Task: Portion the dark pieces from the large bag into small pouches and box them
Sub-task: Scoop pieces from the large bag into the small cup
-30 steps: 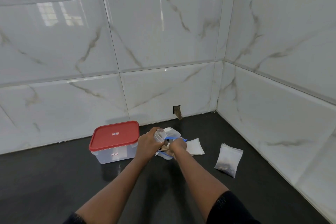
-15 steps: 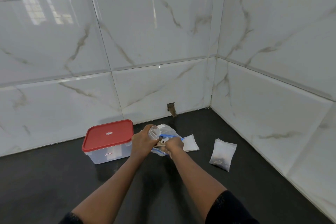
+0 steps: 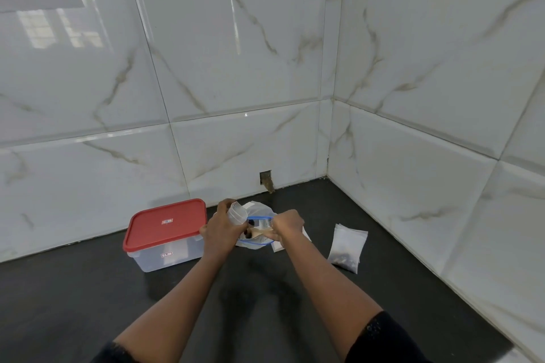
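A clear box (image 3: 169, 256) with a red lid (image 3: 165, 228) stands near the back edge of the dark worktop (image 3: 259, 298), lid on. Just right of it the left hand (image 3: 219, 230) curls round a small clear pouch (image 3: 237, 213), holding its mouth up. Beside that sits the large bag (image 3: 261, 209), its blue-rimmed mouth open, with dark pieces (image 3: 249, 234) showing inside. The right hand (image 3: 287, 225) is clenched on a pale tan spoon-like tool (image 3: 261, 233) whose tip reaches those pieces. Flat empty pouches (image 3: 277, 247) lie partly under that wrist. Well to the right, towards the worktop's right edge, a filled pouch (image 3: 349, 240) lies with dark pieces at its bottom.
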Demonstrator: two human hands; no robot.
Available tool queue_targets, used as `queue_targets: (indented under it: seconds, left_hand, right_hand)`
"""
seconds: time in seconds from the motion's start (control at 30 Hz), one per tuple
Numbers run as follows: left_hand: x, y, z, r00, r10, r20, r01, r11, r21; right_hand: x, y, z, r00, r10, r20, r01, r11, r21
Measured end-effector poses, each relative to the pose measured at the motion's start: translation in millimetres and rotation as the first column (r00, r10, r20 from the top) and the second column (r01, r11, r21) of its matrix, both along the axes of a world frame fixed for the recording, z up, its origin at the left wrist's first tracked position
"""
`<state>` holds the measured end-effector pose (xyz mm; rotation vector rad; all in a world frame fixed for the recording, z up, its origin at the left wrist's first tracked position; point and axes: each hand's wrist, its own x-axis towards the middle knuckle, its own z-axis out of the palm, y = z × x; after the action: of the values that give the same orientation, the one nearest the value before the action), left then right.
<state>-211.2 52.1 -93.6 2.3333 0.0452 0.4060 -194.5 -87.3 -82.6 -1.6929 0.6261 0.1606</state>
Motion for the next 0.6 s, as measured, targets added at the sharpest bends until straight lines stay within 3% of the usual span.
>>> queue_targets:
  seconds: [0.3, 0.5, 0.6]
  left_hand:
    - [-10, 3, -4, 0.995, 0.084, -0.059, -0.092, 0.985, -0.146]
    - [-14, -1, -5, 0.992, 0.07, -0.103, -0.085, 0.985, -0.15]
    - [-15, -1, -8, 0.993, 0.048, -0.105, -0.064, 0.986, -0.155]
  right_hand:
    - [-10, -43, 39, 0.996, 0.078, 0.032, -0.077, 0.997, -0.03]
    - [-24, -57, 71, 0.974, 0.215, -0.07, -0.217, 0.976, -0.01]
    - [-32, -60, 86, 0.968, 0.249, -0.025, -0.249, 0.968, 0.03]
